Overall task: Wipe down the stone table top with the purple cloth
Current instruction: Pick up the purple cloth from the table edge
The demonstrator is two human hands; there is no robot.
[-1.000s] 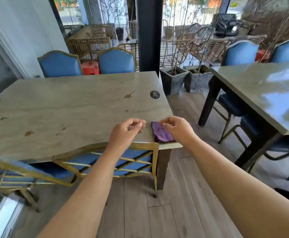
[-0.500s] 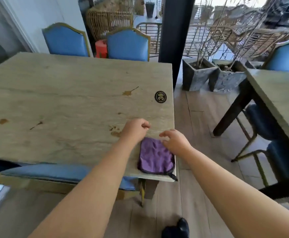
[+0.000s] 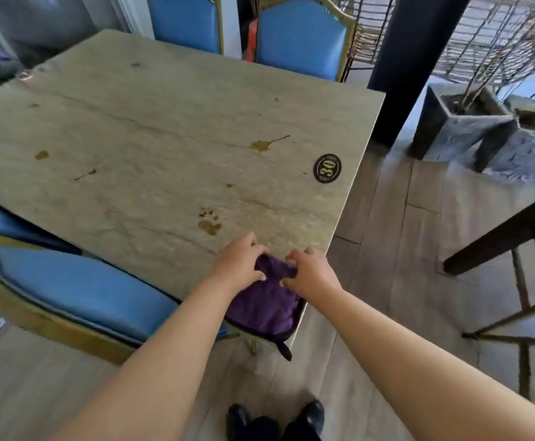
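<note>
The purple cloth (image 3: 264, 302) lies at the near right corner of the beige stone table top (image 3: 151, 138), its black-edged hem hanging over the edge. My left hand (image 3: 239, 264) and my right hand (image 3: 309, 272) both pinch the far end of the cloth with curled fingers, bunching it between them. Brown stains mark the stone: one just beyond my left hand (image 3: 210, 226), a splash further off (image 3: 264, 144) and smaller spots toward the left (image 3: 41, 155).
A round black "30" badge (image 3: 327, 168) sits near the table's right edge. Blue chairs stand at the far side (image 3: 301, 39) and tucked under the near left side (image 3: 78, 288). A dark pillar (image 3: 415, 65), stone planters (image 3: 469, 128) and another table's leg (image 3: 498, 237) are to the right.
The view has closed in on the table corner. The cloth went from a narrow fold to a wider spread, and both hands now gather its far end.
</note>
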